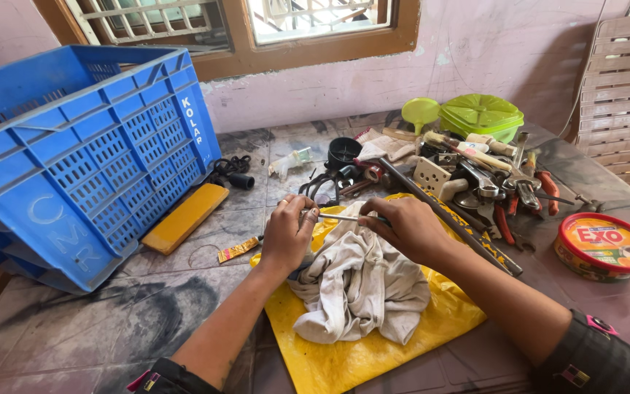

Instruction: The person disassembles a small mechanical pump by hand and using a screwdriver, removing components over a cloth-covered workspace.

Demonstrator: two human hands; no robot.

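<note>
Both my hands hold a thin metal rod [343,217] level above a crumpled off-white rag [359,284]. My left hand [287,235] pinches the rod's left end. The fingertips of my right hand [406,228] grip its right end. The rag lies on a yellow plastic sheet [344,357] spread on the worn stone tabletop [111,321]. A long dark flat bar [468,230] with yellow marks runs diagonally just beyond my right hand.
A big blue plastic crate [82,146] leans at the left, a yellow flat block [184,217] beside it. At the back right lie several tools, red-handled pliers [534,190], a green lidded box [481,117] and a green funnel [420,111]. A round red-rimmed tub [604,246] sits at the right.
</note>
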